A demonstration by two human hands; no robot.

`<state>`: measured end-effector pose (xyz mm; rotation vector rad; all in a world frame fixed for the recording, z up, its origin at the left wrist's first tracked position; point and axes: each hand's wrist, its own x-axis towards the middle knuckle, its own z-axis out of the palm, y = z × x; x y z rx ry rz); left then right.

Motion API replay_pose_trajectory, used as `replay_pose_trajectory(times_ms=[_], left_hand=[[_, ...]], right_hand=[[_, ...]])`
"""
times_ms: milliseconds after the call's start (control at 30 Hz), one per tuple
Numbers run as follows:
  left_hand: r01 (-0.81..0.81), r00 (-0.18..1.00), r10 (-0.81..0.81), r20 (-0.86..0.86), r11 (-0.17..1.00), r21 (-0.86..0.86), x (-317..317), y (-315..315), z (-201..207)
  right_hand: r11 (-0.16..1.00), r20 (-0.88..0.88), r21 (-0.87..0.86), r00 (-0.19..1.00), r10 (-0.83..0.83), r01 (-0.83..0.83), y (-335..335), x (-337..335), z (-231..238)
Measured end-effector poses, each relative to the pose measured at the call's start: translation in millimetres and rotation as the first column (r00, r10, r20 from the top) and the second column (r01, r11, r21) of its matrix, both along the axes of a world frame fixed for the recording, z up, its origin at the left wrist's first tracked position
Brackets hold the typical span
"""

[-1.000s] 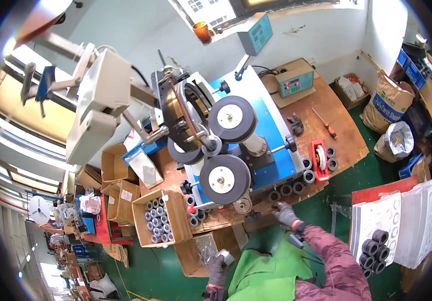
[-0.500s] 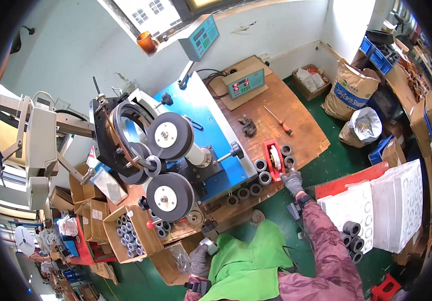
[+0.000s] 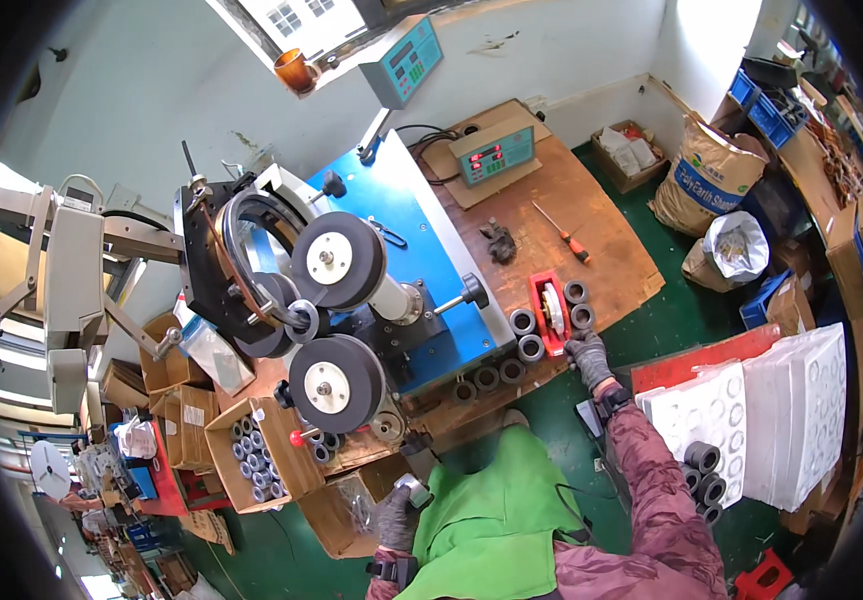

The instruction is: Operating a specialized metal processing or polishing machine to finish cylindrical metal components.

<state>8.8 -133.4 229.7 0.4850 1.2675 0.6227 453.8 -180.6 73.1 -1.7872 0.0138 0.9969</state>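
My left hand [image 3: 393,521], in a dark grey glove, is closed around a small pale, shiny ring-like piece [image 3: 414,490] beside the green apron [image 3: 496,510]. Part of that piece is hidden by the fingers. At the table's front edge, my gloved right hand [image 3: 587,361] is at the near end of a red tape dispenser [image 3: 549,312]. Its fingers look bent together; whatever they pinch is too small to make out. Dark rings [image 3: 575,291] stand on both sides of the dispenser, one just beyond my right fingertips.
A blue-topped machine with black rollers [image 3: 336,388] fills the table's left part. A screwdriver [image 3: 576,247], a dark glove [image 3: 498,243] and a control box [image 3: 494,156] lie farther back. A carton of wrapped rings [image 3: 296,455] stands left; white sheets [image 3: 696,410] with dark rings stand right.
The whole view has shifted slightly. My right hand has drawn back a little from the ring beside the dispenser; my left hand keeps its hold on the pale piece.
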Motion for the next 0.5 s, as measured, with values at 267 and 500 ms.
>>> replay_pose_trajectory(times_ms=[267,500], left_hand=[[0.175,0.985,-0.175,-0.006,0.984,0.028,17,2,3],[0.166,0.985,-0.163,-0.052,0.984,0.067,7,-3,2]], right_hand=[[0.997,-0.037,0.046,0.997,0.061,-0.060,-56,-47,0],[0.833,0.321,-0.380,0.787,0.527,-0.402,-44,-27,-69]])
